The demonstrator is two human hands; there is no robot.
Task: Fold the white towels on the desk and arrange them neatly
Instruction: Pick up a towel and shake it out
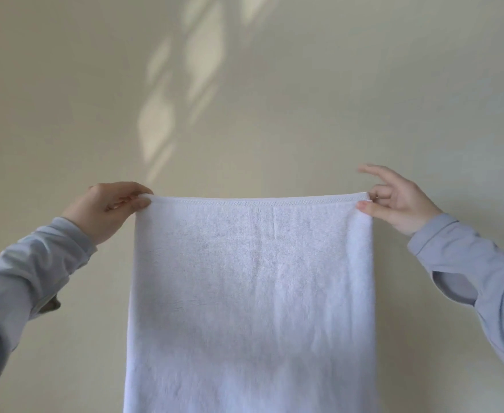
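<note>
Two hands hold one white towel [252, 293] up in front of a plain pale wall [66, 99], and you are looking straight at its flat face. At the far left, your pale blue left sleeve [21, 278] rises from the lower edge of the view toward the wrist. Your left hand [104, 210] is closed around the towel's upper left corner, thumb on the near side and fingers curled over the hem, so the corner is pinched tight. From there the stitched top hem [259, 201] runs nearly level across the middle of the view, pulled taut between your hands. Below it the towel hangs straight down, with a short vertical crease just under the hem near the centre, and its lower end passes out of the bottom of the view. On the wall above and left of centre lie soft patches of sunlight [158, 126]. At the right, your right hand [400, 201] pinches the upper right corner between thumb and a bent finger, while the remaining fingers are lifted and spread, free of the cloth. Your right sleeve [468, 263] slopes down to the right edge.
</note>
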